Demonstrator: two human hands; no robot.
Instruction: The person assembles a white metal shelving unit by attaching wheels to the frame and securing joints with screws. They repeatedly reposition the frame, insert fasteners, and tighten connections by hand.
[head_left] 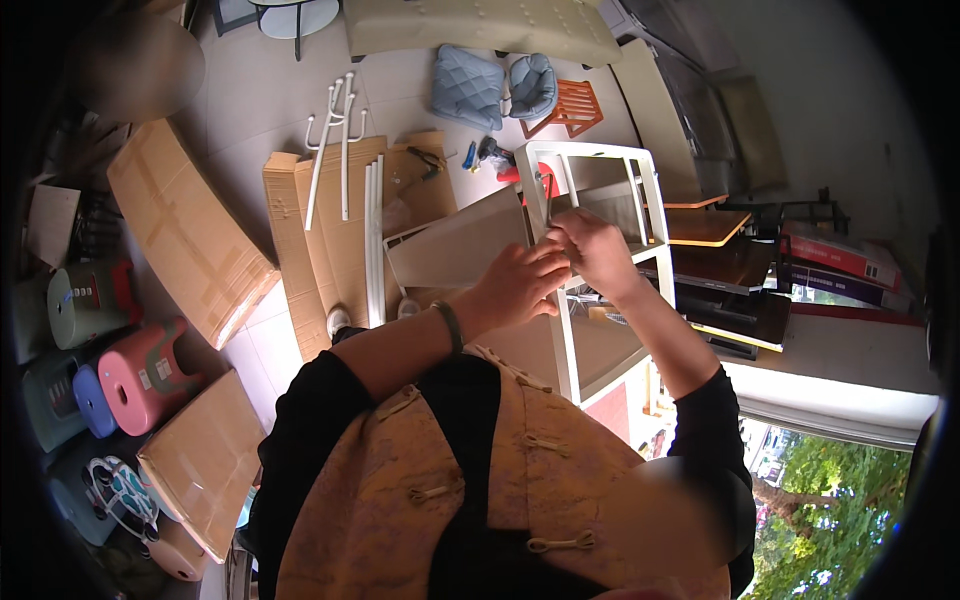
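Note:
A white metal frame (563, 350) with beige panels (450, 245) stands tilted before me. My right hand (597, 248) is closed at the frame's near post, its fingers pinched around the lower end of a thin dark rod with a bent top, like a hex key (548, 190). The fingertips and the rod's lower end are hidden. Close beside it, my left hand (512, 288) reaches to the same post. Its fingers are bent but apart, and I see nothing held in them. A dark bangle is on the left wrist.
Flattened cardboard (300, 200) lies on the floor, bearing white tubes (374, 240) and a white tube stand (335, 130). Beyond are a black power tool (492, 152), grey-blue cushions (467, 85) and an orange wooden rack (570, 108). Cartons (190, 230) and plastic stools (145, 380) stand left; boards (705, 227) stand right.

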